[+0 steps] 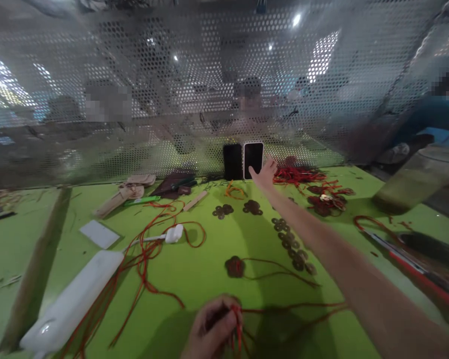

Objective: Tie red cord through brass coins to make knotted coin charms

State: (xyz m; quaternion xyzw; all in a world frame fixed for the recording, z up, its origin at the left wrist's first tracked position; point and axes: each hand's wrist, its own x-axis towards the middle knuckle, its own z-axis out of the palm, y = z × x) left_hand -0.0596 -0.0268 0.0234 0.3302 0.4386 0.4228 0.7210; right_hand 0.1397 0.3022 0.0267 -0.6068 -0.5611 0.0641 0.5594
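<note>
My left hand point(213, 324) is closed at the bottom middle, pinching red cord point(238, 319) whose strands trail off to the right. Part of what it grips is hidden by the fingers. My right hand point(265, 172) reaches far forward with its fingers spread, beside a white-rimmed phone point(249, 160) propped upright. The thumb overlaps the screen; I cannot tell whether it touches. Left of that phone stands a second, dark one point(232, 162). Between my hands lies a flower-shaped cluster of dark coins point(234, 267) with cord through it. More coin groups point(252, 207) and a row of coins point(290, 242) lie beyond.
A white power strip point(75, 299), tangled red cords point(145, 254) and a wooden bar point(37, 264) lie left. Red cord point(299, 174) is heaped at the back right, before a cloudy plastic jar point(415, 179). A perforated metal screen point(164, 99) closes the back, with people behind it.
</note>
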